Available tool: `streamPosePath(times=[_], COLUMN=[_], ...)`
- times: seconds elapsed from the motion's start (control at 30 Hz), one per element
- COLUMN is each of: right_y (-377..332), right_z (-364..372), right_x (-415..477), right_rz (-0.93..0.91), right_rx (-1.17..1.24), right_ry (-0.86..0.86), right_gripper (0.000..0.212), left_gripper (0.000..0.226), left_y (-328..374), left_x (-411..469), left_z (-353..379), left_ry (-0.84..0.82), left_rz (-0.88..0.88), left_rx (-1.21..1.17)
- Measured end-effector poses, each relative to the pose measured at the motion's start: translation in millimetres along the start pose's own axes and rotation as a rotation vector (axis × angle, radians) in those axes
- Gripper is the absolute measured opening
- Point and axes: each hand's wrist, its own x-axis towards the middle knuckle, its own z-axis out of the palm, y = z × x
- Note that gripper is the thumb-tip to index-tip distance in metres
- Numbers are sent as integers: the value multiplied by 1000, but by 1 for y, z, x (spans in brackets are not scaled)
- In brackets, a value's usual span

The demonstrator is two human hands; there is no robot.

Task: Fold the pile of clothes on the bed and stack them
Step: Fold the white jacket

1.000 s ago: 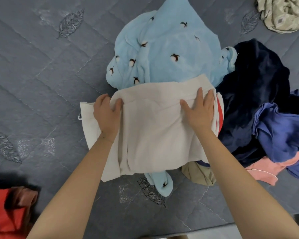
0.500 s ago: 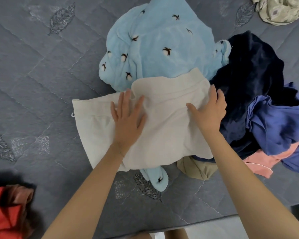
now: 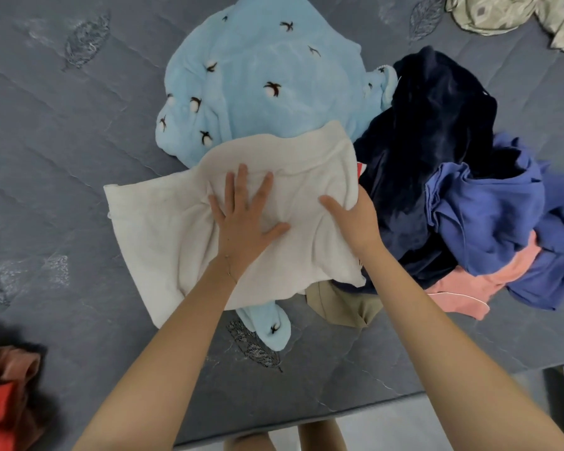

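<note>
Our left hand (image 3: 241, 219) lies spread flat on the cream garment (image 3: 163, 229) atop the pile on the bed (image 3: 46, 131), our right hand (image 3: 352, 219) curled round its right edge, so we judge a fold under way, needing that edge carried leftward.

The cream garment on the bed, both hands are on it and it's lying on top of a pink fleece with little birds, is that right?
Not quite. In the head view the left hand and right hand do rest on the cream garment, but the bird-patterned fleece under it is light blue, not pink.
</note>
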Motion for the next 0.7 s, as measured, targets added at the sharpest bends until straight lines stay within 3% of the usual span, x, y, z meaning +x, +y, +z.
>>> streamPosePath(times=[0.2, 0.37, 0.43, 0.5, 0.57, 0.7], right_y=[-13, -12, -11, -15, -22, -36], right_z=[-26, -38, -36, -33, -29, -11], right_x=[-17, -30, -33, -34, -34, -37], right_rz=[-36, 23, 54, 88, 111, 120], right_rx=[288, 471, 504, 513, 503, 508], right_ry=[-6, 45, 32, 19, -12, -119], right_gripper=[10, 14, 20, 26, 27, 26], left_gripper=[96, 90, 75, 63, 55, 59], left_y=[27, 37, 29, 14, -6, -46], left_x=[4, 4, -4, -15, -24, -36], left_z=[-9, -20, -19, -15, -10, -7], left_ry=[-37, 0, 137, 238, 194, -13], left_rz=[-65, -16, -109, -312, -465, -478], left_rx=[-224, -293, -275, -296, -362, -406])
